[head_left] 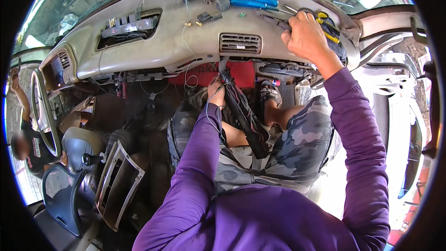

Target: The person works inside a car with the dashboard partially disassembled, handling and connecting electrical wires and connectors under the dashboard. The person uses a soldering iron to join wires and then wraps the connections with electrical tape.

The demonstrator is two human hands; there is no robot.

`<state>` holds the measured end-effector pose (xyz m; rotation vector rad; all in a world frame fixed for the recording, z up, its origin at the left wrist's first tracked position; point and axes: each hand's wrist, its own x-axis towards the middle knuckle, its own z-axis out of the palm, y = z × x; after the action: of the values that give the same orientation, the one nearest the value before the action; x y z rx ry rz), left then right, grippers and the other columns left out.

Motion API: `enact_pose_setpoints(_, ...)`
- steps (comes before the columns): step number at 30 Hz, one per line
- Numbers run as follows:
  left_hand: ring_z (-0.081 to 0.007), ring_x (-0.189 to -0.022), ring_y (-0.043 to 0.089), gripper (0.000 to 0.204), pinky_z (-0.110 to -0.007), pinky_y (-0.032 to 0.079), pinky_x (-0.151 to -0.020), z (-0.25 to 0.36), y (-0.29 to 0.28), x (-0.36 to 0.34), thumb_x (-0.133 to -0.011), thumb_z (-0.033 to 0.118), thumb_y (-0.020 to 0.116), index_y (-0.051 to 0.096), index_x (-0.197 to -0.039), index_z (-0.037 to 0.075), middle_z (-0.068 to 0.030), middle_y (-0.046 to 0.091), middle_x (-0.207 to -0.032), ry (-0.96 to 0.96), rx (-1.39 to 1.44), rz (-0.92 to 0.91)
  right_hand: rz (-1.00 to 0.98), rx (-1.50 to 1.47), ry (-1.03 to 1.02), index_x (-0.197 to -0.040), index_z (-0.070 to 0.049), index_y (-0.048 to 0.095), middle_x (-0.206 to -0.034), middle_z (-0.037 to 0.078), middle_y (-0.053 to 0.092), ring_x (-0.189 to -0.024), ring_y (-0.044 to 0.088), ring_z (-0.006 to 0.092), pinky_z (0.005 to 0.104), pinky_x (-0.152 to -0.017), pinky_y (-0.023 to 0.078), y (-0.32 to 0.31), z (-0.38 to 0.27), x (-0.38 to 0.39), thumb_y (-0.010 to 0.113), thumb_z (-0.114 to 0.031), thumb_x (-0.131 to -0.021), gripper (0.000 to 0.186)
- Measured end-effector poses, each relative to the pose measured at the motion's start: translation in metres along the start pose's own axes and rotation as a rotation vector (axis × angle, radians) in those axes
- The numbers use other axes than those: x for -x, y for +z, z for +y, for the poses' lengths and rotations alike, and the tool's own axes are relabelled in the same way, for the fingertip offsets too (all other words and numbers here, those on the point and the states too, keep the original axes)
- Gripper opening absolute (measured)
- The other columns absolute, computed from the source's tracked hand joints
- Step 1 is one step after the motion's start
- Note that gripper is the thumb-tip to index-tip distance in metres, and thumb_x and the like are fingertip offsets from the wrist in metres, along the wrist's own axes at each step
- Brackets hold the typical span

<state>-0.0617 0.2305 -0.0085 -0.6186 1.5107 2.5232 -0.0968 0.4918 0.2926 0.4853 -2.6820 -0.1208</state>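
Note:
My left hand (216, 92) is closed around the upper part of a wiring harness (241, 116), below the dashboard. The harness is a long dark bundle with loose thin wires, and it slants down between my knees. On top of the dashboard at the right, my right hand (304, 35) has its fingers curled down among tools. A dark grey tool (275, 20) pokes out on the left of these fingers; what they grip is hidden. Yellow-handled pliers (331, 30) lie just right of the hand. Blue-handled screwdrivers (253, 2) lie to its left.
Small dark connectors (209, 17) and a grey block (223, 3) lie on the dashboard (186, 42). A thin wire hangs over its edge. To the left are a steering wheel (44, 111), a loose trim frame (118, 186) and another person (35, 148) beyond the wheel.

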Motion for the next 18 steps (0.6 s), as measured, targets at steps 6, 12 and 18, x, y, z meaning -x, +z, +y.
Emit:
enact_pose_setpoints(6, -0.0257, -0.076, 0.067, 0.066, -0.039, 0.054, -0.073, 0.028, 0.038, 0.034, -0.1, 0.064, 0.045, 0.066, -0.112, 0.003, -0.0144, 0.068, -0.09, -0.021, -0.072, 0.047, -0.226, -0.095, 0.173, -0.098, 0.002, 0.07, -0.103, 0.028, 0.065, -0.103, 0.065, 0.0444, 0.0512, -0.09, 0.053, -0.021, -0.01, 0.004, 0.067, -0.028, -0.085, 0.034)
enact_pose_setpoints(12, -0.0193, -0.073, 0.065, 0.058, -0.034, 0.053, -0.067, 0.014, 0.026, 0.021, -0.098, 0.058, 0.057, 0.065, -0.109, 0.002, -0.0076, 0.067, -0.087, 0.205, -0.072, -0.094, -0.106, -0.252, 0.27, -0.112, 0.002, 0.063, -0.112, 0.027, 0.061, -0.106, 0.062, 0.0455, 0.0509, -0.091, 0.051, -0.015, -0.016, 0.02, 0.068, -0.021, -0.088, 0.033)
enact_pose_setpoints(18, -0.0153, -0.069, 0.06, 0.052, -0.031, 0.05, -0.066, 0.007, 0.016, 0.018, -0.095, 0.054, 0.066, 0.068, -0.101, 0.002, -0.0029, 0.065, -0.081, 0.047, 0.121, -0.173, 0.142, -0.777, 0.135, -0.107, 0.0, 0.062, -0.099, 0.023, 0.06, -0.096, 0.061, 0.0421, 0.0449, -0.08, 0.049, -0.021, -0.045, 0.098, 0.073, -0.018, -0.088, 0.028)
